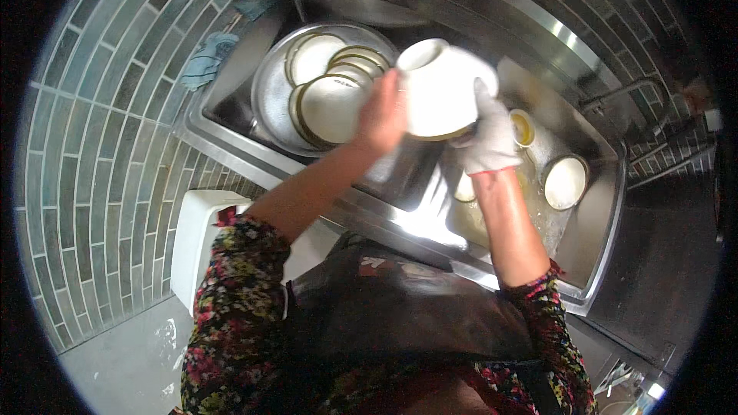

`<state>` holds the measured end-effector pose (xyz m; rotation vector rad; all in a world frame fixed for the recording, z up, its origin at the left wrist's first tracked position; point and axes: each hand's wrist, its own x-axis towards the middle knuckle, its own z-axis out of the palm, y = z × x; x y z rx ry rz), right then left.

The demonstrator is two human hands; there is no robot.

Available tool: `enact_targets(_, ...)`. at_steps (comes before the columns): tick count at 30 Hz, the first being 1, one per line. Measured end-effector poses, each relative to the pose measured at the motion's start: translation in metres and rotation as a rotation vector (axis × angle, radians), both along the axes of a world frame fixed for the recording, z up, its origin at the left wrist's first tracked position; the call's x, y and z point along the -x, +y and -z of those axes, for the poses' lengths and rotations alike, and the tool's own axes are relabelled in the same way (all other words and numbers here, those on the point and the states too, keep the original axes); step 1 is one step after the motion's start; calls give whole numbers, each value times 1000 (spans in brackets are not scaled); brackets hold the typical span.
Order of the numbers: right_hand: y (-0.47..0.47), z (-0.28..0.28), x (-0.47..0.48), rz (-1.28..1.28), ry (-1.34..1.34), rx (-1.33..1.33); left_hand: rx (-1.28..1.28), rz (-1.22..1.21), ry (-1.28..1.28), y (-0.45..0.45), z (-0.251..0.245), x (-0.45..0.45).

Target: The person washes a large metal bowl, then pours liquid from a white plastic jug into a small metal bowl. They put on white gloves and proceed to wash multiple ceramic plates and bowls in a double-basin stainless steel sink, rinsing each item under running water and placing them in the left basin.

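Between my two hands a white bowl [441,89] is held up over the sink, its foot ring tilted towards the upper left and its brown rim downward. My right hand [490,132], in a pale glove, grips the bowl's right side with the thumb on its outer wall. Bare and somewhat blurred, my left hand [385,108] lies against the left side; its fingertips are partly hard to make out. Just left of that hand, brown-rimmed white dishes [333,108] overlap inside a large round metal basin [266,98].
The right sink basin [594,236] holds a small cup [522,128] with yellowish contents and a white bowl [566,183] in shallow water. A blue cloth [210,59] hangs by the tiled wall at left. Below it stands a white plastic bin [193,242]. A metal faucet [628,92] juts in at right.
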<state>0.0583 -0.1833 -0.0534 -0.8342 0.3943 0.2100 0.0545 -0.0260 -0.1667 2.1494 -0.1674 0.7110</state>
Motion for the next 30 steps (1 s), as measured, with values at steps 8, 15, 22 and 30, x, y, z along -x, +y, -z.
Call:
enact_targets(8,145,113,-4,-340,-155,747,-488,-108,1023,220,119,-18)
enact_targets(15,183,144,3,-754,-339,1273,131,-135,1330,211,51,-19)
enact_targets(22,190,208,-7,-1051,-484,1592,389,90,1334,250,64,-19)
enact_targets(30,180,160,-39,-1369,-234,1560,583,-118,1538,244,82,-30)
